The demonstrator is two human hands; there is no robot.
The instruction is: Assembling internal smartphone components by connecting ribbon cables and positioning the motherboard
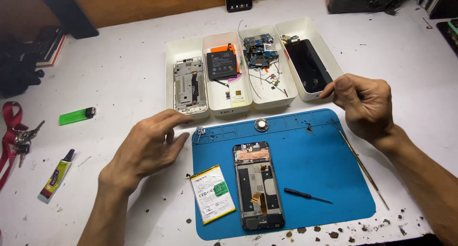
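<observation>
The right hand [365, 105], fingers curled together, touches the long white plastic tray [334, 65] at upper right — light, stiff, likely best gripped by its rim — while the left hand [145, 148] hovers, fingers loosely apart.

Left hand [145, 148]: bare, no ring, no glove, no watch. Right hand [365, 105]: bare, no ring or glove. Both forearms bare to frame edge, no sleeves visible.

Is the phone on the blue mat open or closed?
Open: the phone lies with its back cover off, inner frame and flex cables exposed, and a battery out beside it.
</observation>
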